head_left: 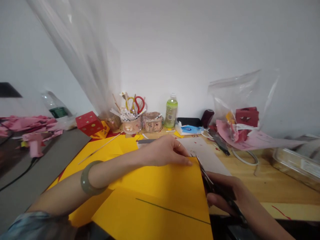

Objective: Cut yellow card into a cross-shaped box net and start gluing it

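Your left hand [167, 151] pinches far edge of yellow sheet [165, 178], near right corner. Your right hand [235, 190] grips dark-handled scissors [209, 181], blades at that corner; bit blurred, can't tell whether they bite paper. Sheet lies before you, over more yellow paper [87, 153], dark line [172, 210] across near part. Behind, on worktop [265, 186]: bottle [171, 115], wipes [190, 129], red box [87, 123].

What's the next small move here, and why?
Probably a short snip at the yellow sheet's far right corner: the right hand holds the scissors with their blades there, while the left hand grips the sheet beside them.
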Available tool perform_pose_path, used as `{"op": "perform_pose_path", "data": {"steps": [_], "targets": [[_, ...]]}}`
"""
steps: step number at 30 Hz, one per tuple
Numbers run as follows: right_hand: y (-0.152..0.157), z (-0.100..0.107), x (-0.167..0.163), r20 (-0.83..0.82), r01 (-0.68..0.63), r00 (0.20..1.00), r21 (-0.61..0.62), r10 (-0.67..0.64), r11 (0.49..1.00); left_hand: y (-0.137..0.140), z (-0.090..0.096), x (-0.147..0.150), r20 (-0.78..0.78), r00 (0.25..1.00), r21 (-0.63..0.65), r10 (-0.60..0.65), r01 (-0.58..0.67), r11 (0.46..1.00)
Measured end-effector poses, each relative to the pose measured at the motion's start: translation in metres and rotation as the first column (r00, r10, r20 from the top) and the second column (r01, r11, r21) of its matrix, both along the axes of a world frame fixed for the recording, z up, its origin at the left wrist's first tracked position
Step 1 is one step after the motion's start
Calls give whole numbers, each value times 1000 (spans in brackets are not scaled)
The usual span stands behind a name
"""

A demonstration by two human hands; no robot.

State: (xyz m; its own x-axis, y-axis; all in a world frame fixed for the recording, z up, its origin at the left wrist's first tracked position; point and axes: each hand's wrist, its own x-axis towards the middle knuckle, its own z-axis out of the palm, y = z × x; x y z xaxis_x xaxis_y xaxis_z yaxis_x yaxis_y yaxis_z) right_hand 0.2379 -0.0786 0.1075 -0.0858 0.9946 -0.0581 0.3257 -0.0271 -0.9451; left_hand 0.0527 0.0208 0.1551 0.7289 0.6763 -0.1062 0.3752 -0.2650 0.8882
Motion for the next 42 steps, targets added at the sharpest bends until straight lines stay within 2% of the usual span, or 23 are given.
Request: {"op": "perform_pose_path", "data": {"steps": [7,12,18,22,27,32,42], "targets": [[4,4,8,100,-208,973,1,207,978,2,-4,-5,47,997,-52,-60,62,997],[5,3,11,204,-241,950,-12,238,971,4,-3,-7,11,997,-73,-73,74,995],[10,7,7,192,-266,941,-98,280,959,6,-2,-7,-19,995,-73,-99,97,993],[8,9,6,183,-251,944,-136,273,958,5,0,-8,3,995,-100,-100,99,990],[8,9,6,240,-228,938,-112,249,967,5,1,-8,-19,995,-97,-94,92,991],[11,8,5,230,-243,937,-114,264,963,7,-1,-9,2,994,-95,-105,104,990],[10,9,3,230,-136,959,-150,169,979,10,-4,-10,34,992,-95,-123,125,988]]}}
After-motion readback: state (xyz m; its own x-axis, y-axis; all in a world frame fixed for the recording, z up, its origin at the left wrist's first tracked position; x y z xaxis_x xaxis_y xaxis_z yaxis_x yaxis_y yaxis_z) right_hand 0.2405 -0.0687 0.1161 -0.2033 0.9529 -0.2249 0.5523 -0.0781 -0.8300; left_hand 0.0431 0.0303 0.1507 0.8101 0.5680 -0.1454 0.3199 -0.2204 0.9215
